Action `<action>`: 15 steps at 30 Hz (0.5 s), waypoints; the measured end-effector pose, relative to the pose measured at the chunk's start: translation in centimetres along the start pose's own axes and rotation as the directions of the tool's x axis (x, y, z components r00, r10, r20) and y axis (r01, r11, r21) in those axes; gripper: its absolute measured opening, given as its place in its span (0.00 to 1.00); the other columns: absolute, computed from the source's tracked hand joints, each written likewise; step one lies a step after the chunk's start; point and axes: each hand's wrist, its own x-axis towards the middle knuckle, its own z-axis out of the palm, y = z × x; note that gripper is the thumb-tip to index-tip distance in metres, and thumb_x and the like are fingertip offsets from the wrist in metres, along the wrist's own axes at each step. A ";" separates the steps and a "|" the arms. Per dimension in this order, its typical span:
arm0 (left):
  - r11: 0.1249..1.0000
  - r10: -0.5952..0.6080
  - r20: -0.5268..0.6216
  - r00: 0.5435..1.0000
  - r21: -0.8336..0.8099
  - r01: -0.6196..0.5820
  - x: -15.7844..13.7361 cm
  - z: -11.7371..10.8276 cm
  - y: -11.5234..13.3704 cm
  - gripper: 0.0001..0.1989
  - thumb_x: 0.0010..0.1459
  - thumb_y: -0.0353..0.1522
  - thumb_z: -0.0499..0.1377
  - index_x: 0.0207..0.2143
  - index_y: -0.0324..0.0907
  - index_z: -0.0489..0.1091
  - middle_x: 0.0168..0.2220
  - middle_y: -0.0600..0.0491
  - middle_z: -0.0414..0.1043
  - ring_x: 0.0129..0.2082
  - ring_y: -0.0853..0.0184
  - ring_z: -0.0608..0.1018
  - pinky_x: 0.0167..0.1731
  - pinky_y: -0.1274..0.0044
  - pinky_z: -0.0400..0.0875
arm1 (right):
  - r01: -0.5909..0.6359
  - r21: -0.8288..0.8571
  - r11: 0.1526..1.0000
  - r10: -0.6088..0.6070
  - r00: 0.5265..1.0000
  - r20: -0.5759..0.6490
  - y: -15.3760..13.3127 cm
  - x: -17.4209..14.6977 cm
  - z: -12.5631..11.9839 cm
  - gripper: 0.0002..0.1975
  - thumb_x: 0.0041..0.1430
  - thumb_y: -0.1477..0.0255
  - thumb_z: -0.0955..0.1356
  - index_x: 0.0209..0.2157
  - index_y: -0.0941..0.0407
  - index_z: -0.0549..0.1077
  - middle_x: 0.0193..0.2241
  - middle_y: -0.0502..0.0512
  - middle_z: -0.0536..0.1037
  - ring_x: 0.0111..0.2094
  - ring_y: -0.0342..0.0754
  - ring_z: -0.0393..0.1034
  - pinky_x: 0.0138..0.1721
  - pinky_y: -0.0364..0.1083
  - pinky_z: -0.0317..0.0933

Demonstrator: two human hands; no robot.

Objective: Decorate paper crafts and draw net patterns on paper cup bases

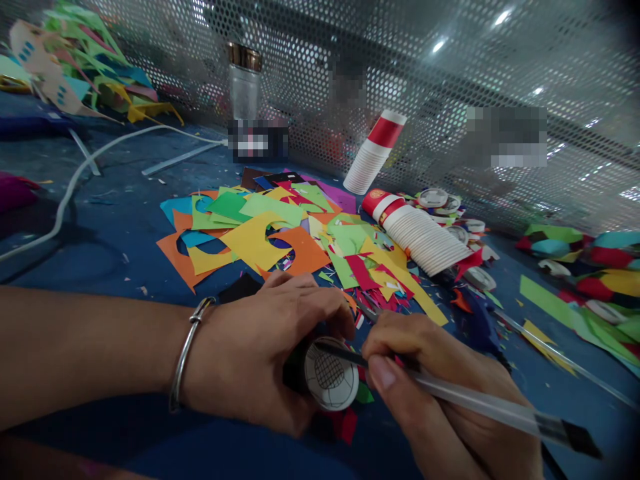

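Observation:
My left hand (280, 347), with a silver bangle at the wrist, grips a small paper cup (340, 393) from its left side. The cup's round white end faces me and carries a dark drawn grid inside a circle, with lines running out to the rim. Most of the cup's side is hidden by my fingers. In my right hand (430, 387) is a pen (465, 395) with a clear barrel, its dark tip end resting at or just over the upper edge of the white disc. Green and red paper bits lie just below the cup.
Cut coloured paper (260, 240) is heaped ahead of my hands. Two stacks of paper cups, one upright and leaning (373, 153), one lying down (425, 233), are beyond it. A glass bottle (245, 87) stands by the perforated metal screen (310, 40). A white cable (75, 180) curves at left.

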 end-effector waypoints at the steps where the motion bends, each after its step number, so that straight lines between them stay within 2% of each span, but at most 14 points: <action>1: 1.000 -0.002 -0.008 1.000 -0.001 0.002 0.0 0.0 0.0 0.26 0.43 0.33 0.70 0.46 0.45 0.68 0.42 0.56 0.73 0.43 0.60 0.73 0.49 0.65 0.62 | 0.010 0.011 1.000 -0.010 1.000 -0.006 0.1 0.0 0.0 0.07 0.62 0.77 0.64 0.32 0.52 0.71 0.24 0.43 0.74 0.17 0.38 0.61 0.28 0.43 0.66; 6: 1.000 -0.019 0.003 1.000 -0.025 0.019 0.0 0.0 0.1 0.27 0.41 0.31 0.71 0.45 0.45 0.69 0.41 0.57 0.72 0.43 0.61 0.73 0.49 0.65 0.62 | 0.029 0.067 0.997 -0.027 0.999 -0.021 0.3 -0.2 0.2 0.07 0.60 0.79 0.65 0.33 0.51 0.71 0.25 0.41 0.74 0.17 0.36 0.59 0.28 0.41 0.65; 10: 0.999 -0.023 -0.015 1.000 -0.027 0.022 0.0 0.1 0.1 0.26 0.41 0.32 0.70 0.45 0.45 0.68 0.41 0.56 0.72 0.43 0.60 0.73 0.50 0.64 0.61 | 0.015 0.036 0.999 -0.015 1.000 -0.004 0.2 0.0 0.1 0.07 0.60 0.78 0.65 0.33 0.52 0.71 0.24 0.42 0.74 0.17 0.37 0.61 0.28 0.43 0.66; 15: 0.999 -0.030 0.023 0.999 -0.031 0.030 0.0 -0.2 0.2 0.26 0.43 0.32 0.70 0.45 0.45 0.68 0.42 0.56 0.73 0.44 0.59 0.72 0.49 0.64 0.60 | 0.033 0.026 0.999 -0.033 0.999 -0.014 0.3 0.0 0.0 0.07 0.60 0.78 0.64 0.32 0.52 0.71 0.23 0.41 0.73 0.16 0.36 0.59 0.27 0.41 0.65</action>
